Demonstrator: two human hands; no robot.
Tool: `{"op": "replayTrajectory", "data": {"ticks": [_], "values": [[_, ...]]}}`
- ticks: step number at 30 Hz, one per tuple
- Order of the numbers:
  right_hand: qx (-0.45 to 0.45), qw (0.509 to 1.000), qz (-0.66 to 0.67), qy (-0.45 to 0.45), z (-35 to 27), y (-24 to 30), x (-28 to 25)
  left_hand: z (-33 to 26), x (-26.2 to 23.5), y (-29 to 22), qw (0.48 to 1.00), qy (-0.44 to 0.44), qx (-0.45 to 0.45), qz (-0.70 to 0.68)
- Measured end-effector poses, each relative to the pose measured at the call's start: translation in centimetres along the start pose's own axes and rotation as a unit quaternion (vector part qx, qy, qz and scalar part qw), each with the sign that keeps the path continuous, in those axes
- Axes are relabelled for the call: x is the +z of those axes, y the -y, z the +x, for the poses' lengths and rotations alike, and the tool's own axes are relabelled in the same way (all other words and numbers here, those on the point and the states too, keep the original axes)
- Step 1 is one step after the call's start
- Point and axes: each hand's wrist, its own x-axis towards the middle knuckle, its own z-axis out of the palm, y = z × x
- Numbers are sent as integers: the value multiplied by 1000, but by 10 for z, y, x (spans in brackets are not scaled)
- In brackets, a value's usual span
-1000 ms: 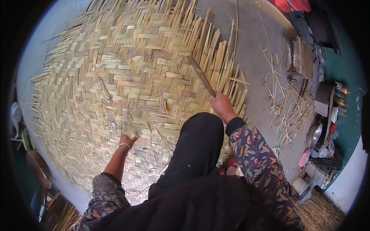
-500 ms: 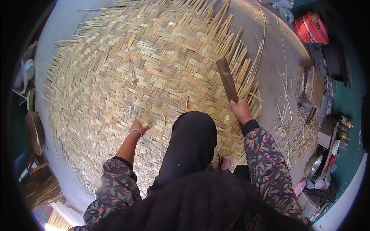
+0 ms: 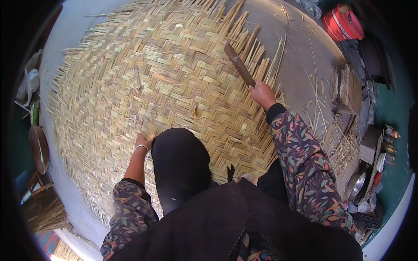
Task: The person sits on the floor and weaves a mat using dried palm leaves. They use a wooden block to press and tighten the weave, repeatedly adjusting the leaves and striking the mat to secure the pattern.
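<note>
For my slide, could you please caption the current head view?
Right hand gripping a brown bar over a woven mat, left hand beside a knee.

no lettering, numbers, labels or signs can be read on anything here.

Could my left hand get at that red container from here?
Probably not: your left hand is beside the knee, while the red container sits far off past the woven mat's right edge, with your right hand and its flat bar between.
</note>
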Motion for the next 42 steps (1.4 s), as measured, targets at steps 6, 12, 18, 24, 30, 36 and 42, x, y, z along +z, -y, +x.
{"op": "replayTrajectory", "data": {"ticks": [6, 12, 18, 24, 30, 36, 42], "values": [[-29, 999, 21, 11, 5, -12, 7, 40, 15, 43, 995, 21, -20, -95], [-18, 999, 29, 17, 3, -14, 6, -16, -5, -7, 994, -34, -31, 98], [16, 998, 30, 54, 6, -18, 9, -75, -18, -126, 969, 54, 85, 225], [3, 997, 60, 54, 9, -18, 10, -189, -91, -204, 910, 326, 237, -97], [5, 994, 76, 74, 14, -23, 15, -247, -174, -241, 881, 380, 278, 49], [-6, 997, 68, 39, 12, -27, 12, -157, -128, -272, 838, 259, 406, 257], [62, 993, 62, 73, 4, -17, 4, -40, -113, -290, 831, 53, 325, 448]]}}
